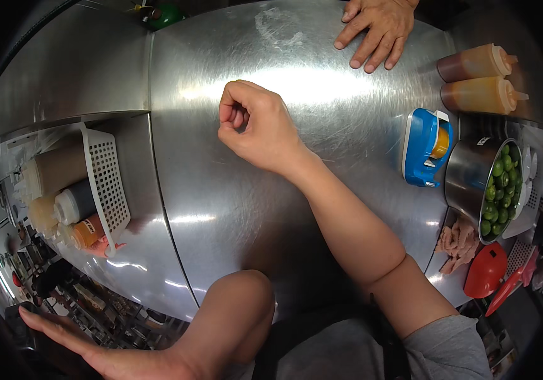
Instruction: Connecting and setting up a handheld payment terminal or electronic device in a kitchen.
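My right hand [259, 130] is closed in a loose fist over the middle of the steel table [221, 209]. Its fingers curl into the palm, and a speck of yellow shows at its upper edge; what it holds, if anything, is hidden. At the lower left, my left hand [62, 332] reaches away from the table. One straight digit of it lies along a dark object [21, 312] that blends into the picture's black rim; the other fingers are hidden. At the far edge another person's hand [379, 31] rests flat on the steel with fingers spread.
To the right stand a blue tape dispenser [418, 149], two sauce squeeze bottles [474, 63] and a steel pot [468, 183] of small green fruit [501, 190]. Crumpled pinkish cloth or paper [458, 244] and a red plastic item [486, 271] lie nearer. A white perforated basket [110, 183] with bottles sits left.
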Tool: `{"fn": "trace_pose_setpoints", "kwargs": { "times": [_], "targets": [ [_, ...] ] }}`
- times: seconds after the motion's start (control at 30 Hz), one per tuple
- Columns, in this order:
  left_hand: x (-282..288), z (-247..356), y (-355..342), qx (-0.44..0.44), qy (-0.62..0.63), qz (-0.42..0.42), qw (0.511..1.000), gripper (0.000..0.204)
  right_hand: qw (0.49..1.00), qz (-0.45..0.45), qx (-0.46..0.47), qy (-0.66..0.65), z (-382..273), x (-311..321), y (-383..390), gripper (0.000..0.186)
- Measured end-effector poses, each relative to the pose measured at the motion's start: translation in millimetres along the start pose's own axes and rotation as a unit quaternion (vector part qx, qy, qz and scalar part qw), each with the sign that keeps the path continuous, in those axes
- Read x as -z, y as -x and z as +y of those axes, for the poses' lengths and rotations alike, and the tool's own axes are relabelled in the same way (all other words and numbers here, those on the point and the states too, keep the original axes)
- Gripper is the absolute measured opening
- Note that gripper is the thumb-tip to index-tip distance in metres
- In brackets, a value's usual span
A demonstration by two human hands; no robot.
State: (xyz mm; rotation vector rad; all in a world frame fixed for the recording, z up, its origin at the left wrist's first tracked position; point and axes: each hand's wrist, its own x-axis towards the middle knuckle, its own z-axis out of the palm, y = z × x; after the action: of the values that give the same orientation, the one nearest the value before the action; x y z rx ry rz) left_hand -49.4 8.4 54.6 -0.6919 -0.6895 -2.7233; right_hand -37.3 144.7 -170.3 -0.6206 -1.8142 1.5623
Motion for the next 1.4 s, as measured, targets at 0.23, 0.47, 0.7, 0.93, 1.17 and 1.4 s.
{"fn": "trace_pose_setpoints", "kwargs": {
  "times": [0.23, 0.47, 0.7, 0.93, 1.17, 1.4],
  "targets": [
    [9.8, 2.1, -4.1, -0.003, -0.023, -0.033, 0.999, 0.067, 1.000, 0.006, 0.010, 0.017, 3.4, 2.4, -3.0, 0.014],
    [13.1, 3.4, -6.3, -0.009, -0.059, -0.067, 0.996, 0.065, 1.000, -0.015, 0.003, 0.021, 0.2, 2.4, -3.0, 0.013],
    [17.6, 7.4, -8.7, -0.024, -0.108, -0.081, 0.991, 0.063, 1.000, -0.002, -0.002, 0.007, 3.6, 1.2, -3.3, 0.013],
    [37.2, 37.1, -30.6, 0.024, 0.023, -0.073, 0.997, 0.126, 1.000, 0.007, -0.003, -0.016, 5.9, -3.3, -6.7, 0.012],
    [45.9, 53.9, -30.8, 0.003, 0.056, -0.001, 0.998, 0.121, 1.000, 0.001, -0.007, -0.001, 7.7, -0.1, -3.3, 0.011],
    [22.9, -22.4, -12.5, 0.048, -0.144, 0.137, 0.979, 0.106, 1.000, -0.008, -0.014, 0.002, -1.6, -8.9, -2.8, 0.010]
  ]
}}
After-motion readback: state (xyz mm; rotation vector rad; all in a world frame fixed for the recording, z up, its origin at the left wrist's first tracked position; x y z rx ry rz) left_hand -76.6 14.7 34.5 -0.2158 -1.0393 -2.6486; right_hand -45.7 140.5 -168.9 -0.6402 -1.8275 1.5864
